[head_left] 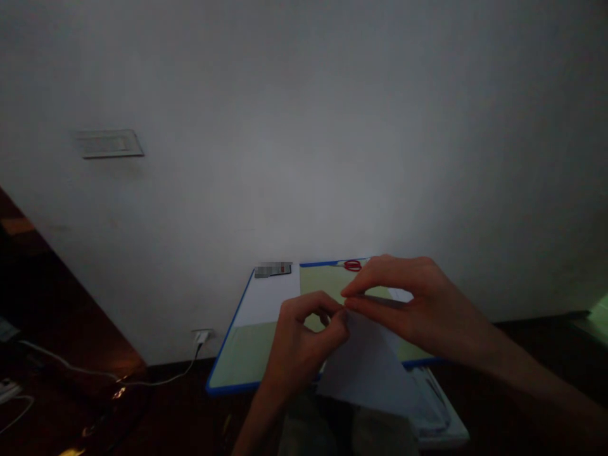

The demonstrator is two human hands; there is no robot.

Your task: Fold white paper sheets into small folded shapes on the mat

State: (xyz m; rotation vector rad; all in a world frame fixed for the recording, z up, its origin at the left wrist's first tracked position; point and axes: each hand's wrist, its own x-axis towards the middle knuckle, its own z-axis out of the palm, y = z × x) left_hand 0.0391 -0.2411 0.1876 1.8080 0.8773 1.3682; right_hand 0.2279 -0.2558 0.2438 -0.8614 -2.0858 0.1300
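A white sheet of paper (368, 367) hangs over the near edge of a small blue-rimmed table (223, 345). My left hand (299, 339) pinches the paper's top corner, fingers curled. My right hand (413, 301) meets it at the same corner, thumb and fingers pressed on the paper's upper edge. Both hands hover above the table's pale green top. Behind my right hand lie red-handled scissors (352, 265).
A white sheet (270, 301) and a small dark object (273, 270) lie at the table's back left. A grey wall rises behind, with a switch plate (108, 144). A white charger (202, 336) and cable (71, 367) sit low left. The floor is dark.
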